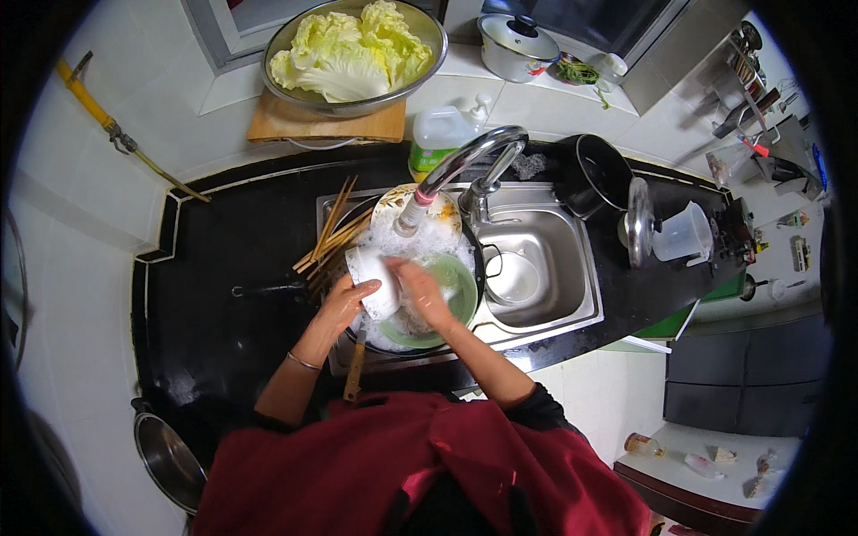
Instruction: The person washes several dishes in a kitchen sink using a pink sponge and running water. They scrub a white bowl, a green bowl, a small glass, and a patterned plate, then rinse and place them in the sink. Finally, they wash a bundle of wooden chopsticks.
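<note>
My left hand (340, 305) grips a white bowl (377, 287) with a patterned rim, tilted on its side above a wok full of suds. My right hand (423, 291) is blurred at the bowl's other side, its fingertips close to the bowl; whether it holds anything is hidden. Below it, a light green bowl (462, 281) sits in the foam (415, 244). At the far side of the suds leans a floral plate (392, 201), under the faucet's spout (410, 218). Wooden chopsticks (335, 234) lie across the wok's left rim. Nearer me, a wooden-handled knife (355, 368) rests over the front edge.
The right sink basin (546, 234) holds a white bowl (513, 278). A detergent jug (439, 137) stands behind the faucet (479, 194). Cabbage leaves (355, 57) fill a steel basin on a cutting board (322, 120). Right of the sink are a black pot (593, 174) and a plastic measuring jug (684, 233).
</note>
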{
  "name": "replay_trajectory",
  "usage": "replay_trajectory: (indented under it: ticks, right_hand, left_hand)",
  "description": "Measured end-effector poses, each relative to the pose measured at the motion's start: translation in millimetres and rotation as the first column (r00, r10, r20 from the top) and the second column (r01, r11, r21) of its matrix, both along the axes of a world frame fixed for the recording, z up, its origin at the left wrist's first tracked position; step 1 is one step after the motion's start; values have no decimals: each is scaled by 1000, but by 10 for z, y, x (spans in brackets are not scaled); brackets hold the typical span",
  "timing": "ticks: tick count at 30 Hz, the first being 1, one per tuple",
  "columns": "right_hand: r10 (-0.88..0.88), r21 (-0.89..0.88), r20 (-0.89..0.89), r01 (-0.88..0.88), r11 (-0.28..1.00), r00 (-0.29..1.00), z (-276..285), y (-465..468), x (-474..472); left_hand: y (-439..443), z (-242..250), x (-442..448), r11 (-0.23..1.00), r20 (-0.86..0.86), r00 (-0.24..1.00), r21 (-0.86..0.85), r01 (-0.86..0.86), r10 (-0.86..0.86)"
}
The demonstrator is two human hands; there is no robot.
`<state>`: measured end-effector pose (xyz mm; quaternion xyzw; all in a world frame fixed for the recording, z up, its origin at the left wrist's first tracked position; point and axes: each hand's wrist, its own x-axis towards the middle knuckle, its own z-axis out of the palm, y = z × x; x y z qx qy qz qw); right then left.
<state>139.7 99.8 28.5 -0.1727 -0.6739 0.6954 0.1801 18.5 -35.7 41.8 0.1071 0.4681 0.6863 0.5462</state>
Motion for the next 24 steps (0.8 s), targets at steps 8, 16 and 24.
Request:
replay_trajectory:
  ticks: [8,16,24]
  right_hand:
    - [408,-424,428,-220,879,806,397,463,-323]
    - [196,-549,494,129,826,847,242,380,286]
    - [-39,-139,583,146,979,811,290,741,536]
  left_hand:
    - [37,140,283,967,8,973,110,230,-232]
    - [374,108,694,831,-846,-30,-529,169,-533]
    - [250,-243,401,935,-828,-561,-195,297,6]
